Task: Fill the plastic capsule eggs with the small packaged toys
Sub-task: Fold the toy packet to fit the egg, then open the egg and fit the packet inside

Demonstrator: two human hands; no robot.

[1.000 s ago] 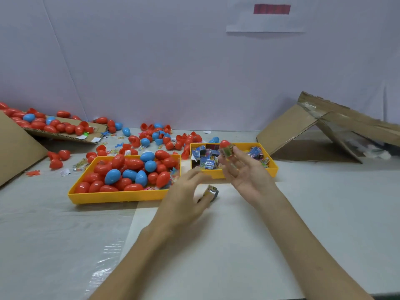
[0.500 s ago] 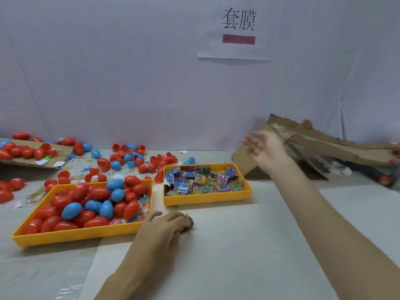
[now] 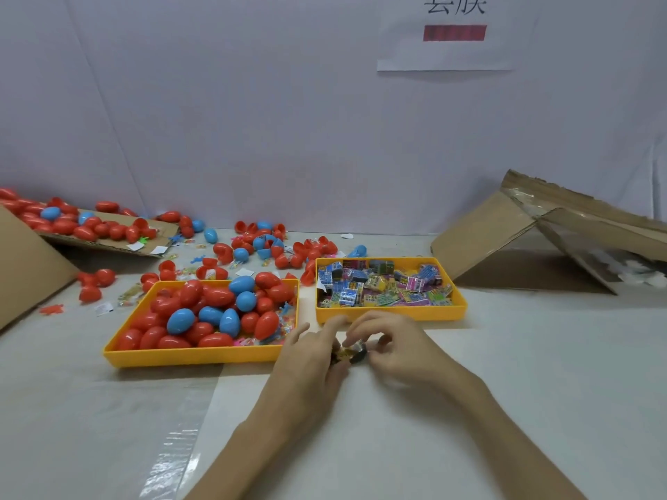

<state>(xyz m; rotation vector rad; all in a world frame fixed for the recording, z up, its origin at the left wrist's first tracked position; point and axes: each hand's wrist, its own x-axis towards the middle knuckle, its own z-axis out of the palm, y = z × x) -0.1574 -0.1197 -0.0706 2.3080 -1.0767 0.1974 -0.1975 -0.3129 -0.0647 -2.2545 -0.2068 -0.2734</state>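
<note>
A small packaged toy (image 3: 352, 353), dark with yellow print, sits between my two hands just in front of the trays. My left hand (image 3: 310, 359) grips it from the left and my right hand (image 3: 393, 350) pinches it from the right with curled fingers. A yellow tray (image 3: 195, 357) at the left holds several red and blue capsule eggs (image 3: 216, 308). A second yellow tray (image 3: 389, 313) to its right holds several colourful packaged toys (image 3: 379, 285).
Loose red and blue eggs and egg halves (image 3: 263, 243) lie scattered behind the trays. More eggs lie on a flat cardboard piece (image 3: 108, 243) at the far left. A collapsed cardboard box (image 3: 534, 232) stands at the right. A paper sign (image 3: 451, 34) hangs on the wall.
My right hand came back from the cardboard box at the right, without the red egg, and now meets my left hand on the toy. The view dropped slightly.
</note>
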